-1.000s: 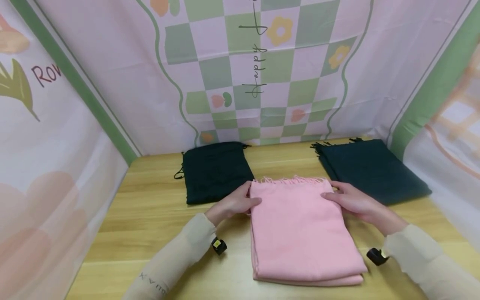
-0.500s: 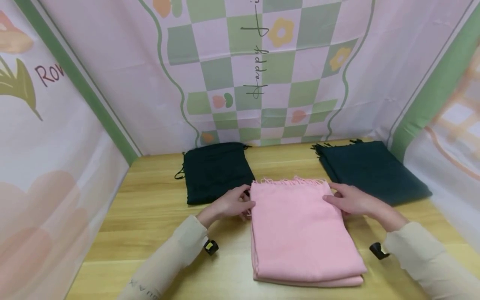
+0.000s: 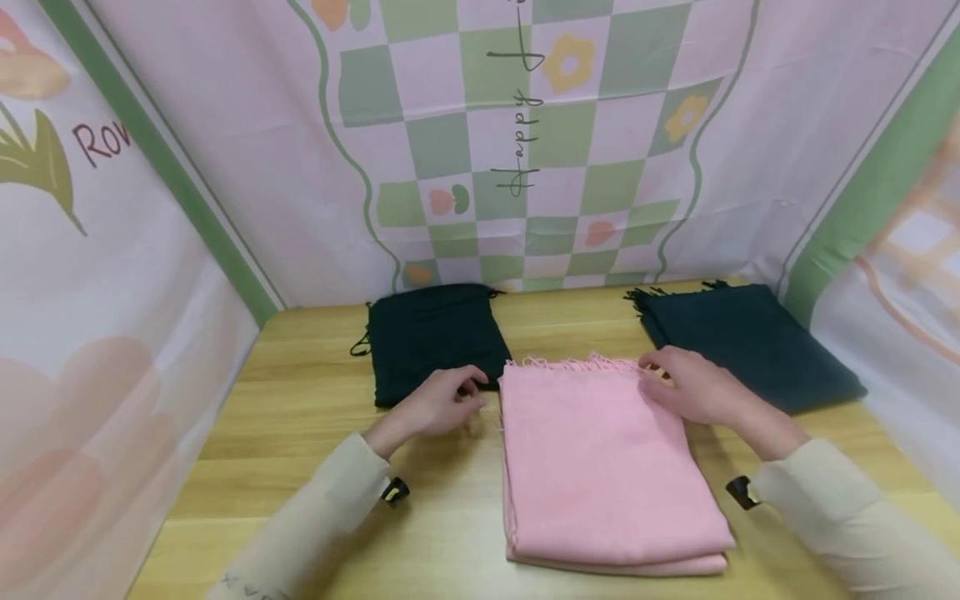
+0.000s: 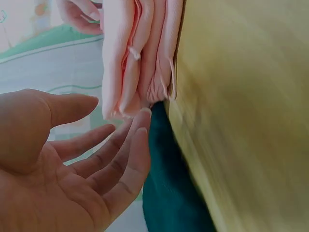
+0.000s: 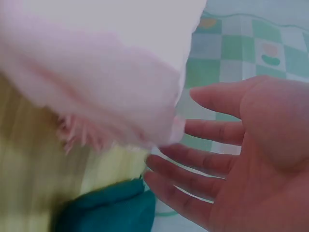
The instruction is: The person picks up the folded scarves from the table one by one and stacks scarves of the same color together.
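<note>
A folded pink scarf (image 3: 600, 458) with a fringed far edge lies on the wooden table, its layers stacked. To its left, my left hand (image 3: 435, 402) hovers just off the scarf's side with fingers loosely bent. Nothing is in that hand; the left wrist view shows its palm and spread thumb beside the pink layers (image 4: 145, 53). My right hand (image 3: 692, 385) is at the scarf's far right corner. In the right wrist view its fingers (image 5: 203, 159) are extended and spread, close to the pink corner; whether they touch it I cannot tell.
A dark folded cloth (image 3: 438, 342) with stringy edges lies at the back left. Another dark green folded scarf (image 3: 750, 342) with fringe lies at the back right, behind my right hand. Printed fabric walls (image 3: 570, 158) enclose the wooden table (image 3: 300, 433).
My left hand has let go of the scarf's left edge and moved left, away from it. The right hand has loosened and shifted slightly up at the corner. The scarf stays in place.
</note>
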A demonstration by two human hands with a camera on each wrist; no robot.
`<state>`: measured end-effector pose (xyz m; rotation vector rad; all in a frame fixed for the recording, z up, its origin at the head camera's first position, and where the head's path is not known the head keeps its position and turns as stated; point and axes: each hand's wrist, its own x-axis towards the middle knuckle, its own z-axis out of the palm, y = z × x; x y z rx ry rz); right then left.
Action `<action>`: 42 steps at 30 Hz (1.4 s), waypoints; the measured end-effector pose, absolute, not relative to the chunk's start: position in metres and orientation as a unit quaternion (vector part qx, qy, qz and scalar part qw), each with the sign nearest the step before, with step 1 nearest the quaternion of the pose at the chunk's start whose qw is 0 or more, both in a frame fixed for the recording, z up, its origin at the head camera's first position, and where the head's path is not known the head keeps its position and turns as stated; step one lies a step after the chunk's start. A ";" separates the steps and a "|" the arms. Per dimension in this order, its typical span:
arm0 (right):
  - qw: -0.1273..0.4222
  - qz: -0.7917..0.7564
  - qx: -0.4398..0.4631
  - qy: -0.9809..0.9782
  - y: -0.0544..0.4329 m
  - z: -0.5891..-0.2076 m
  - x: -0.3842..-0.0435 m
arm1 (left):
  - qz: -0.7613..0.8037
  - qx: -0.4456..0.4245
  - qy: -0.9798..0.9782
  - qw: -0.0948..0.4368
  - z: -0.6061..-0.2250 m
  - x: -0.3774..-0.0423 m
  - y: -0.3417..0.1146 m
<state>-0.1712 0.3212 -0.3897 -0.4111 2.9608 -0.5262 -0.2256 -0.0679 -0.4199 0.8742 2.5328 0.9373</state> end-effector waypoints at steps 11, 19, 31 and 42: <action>0.045 -0.169 -0.171 0.970 0.299 -0.383 -0.179 | 0.295 0.293 0.905 0.084 -0.408 -0.224 -0.083; 0.061 -0.174 -0.182 0.966 0.290 -0.379 -0.188 | 0.260 0.284 0.922 0.048 -0.405 -0.225 -0.094; 0.064 -0.165 -0.222 0.959 0.270 -0.374 -0.200 | 0.220 0.293 0.930 0.009 -0.405 -0.229 -0.113; 0.052 -0.180 -0.229 0.955 0.245 -0.371 -0.219 | 0.225 0.272 0.936 0.000 -0.409 -0.244 -0.131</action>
